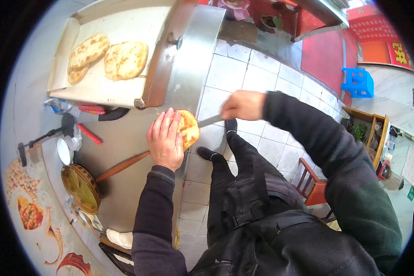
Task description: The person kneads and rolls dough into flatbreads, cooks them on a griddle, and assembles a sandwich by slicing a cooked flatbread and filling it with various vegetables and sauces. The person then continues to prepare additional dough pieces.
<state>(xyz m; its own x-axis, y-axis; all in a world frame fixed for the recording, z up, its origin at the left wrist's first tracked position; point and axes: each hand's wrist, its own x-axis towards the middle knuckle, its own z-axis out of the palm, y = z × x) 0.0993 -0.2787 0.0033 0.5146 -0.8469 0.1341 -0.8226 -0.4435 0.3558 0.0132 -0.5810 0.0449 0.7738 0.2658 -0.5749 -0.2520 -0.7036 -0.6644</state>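
My left hand (165,141) lies flat over a round, browned flatbread (190,130), holding it down near the edge of the metal counter (134,183). My right hand (242,105), slightly blurred, grips a knife (211,120) with its blade pointing left. The blade meets the bread's right side; whether its tip is inside is hard to tell. Part of the bread is hidden under my left palm and fingers. Further up, more flatbreads (126,60) rest in a pale tray (120,20) with a wooden front rail (162,58).
A wooden handle (124,165) extends from under my left hand towards a patterned bowl (81,189). Red packets (89,134), a white bowl (65,151) and a white cloth (119,238) lie along the counter's left side. A wooden chair (314,188) and blue stool (358,82) stand to the right.
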